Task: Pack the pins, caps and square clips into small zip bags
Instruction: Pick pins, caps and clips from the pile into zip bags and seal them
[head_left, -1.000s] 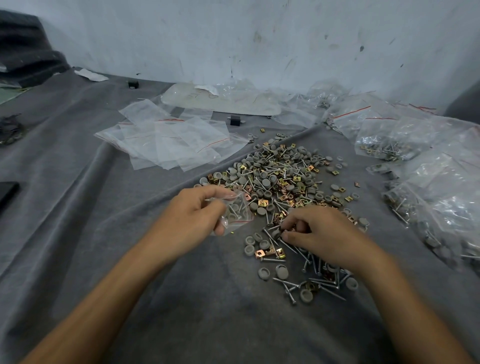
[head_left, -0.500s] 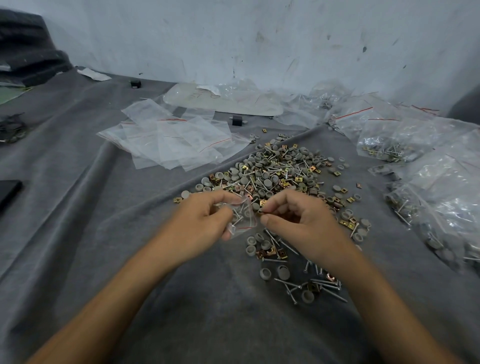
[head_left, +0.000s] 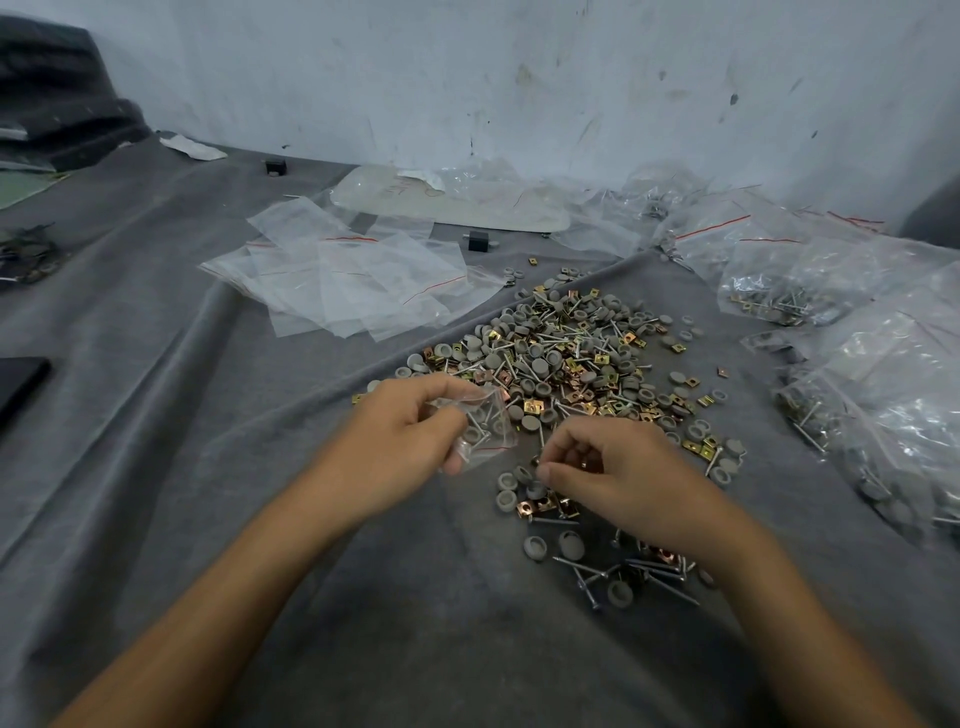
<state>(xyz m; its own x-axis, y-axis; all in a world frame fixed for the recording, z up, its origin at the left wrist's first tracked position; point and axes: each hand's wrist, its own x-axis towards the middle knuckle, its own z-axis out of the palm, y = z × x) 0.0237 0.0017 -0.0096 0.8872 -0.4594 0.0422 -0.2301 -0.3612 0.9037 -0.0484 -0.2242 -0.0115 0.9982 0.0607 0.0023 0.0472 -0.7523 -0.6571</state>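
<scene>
Left hand (head_left: 400, 447) pinches the bag (head_left: 500, 442), pins (head_left: 480, 422) inside, just beside the pile (head_left: 571, 353). Right hand (head_left: 623, 473) hovers over loose clips (head_left: 545, 506); fingers (head_left: 576, 434) are curled, contents indeterminate. Hold the bag mouth spread and feed parts straight in.

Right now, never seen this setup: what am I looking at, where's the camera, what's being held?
No machine here: a person's two bare hands. The one view comes from a camera on the person's head, looking forward and down. On the grey cloth lies a pile of caps, pins and square clips, empty zip bags left of it, filled bags to the right. The left hand pinches a small zip bag with parts inside. The right hand, loosely curled, hovers over loose parts; whether it holds one is unclear.
</scene>
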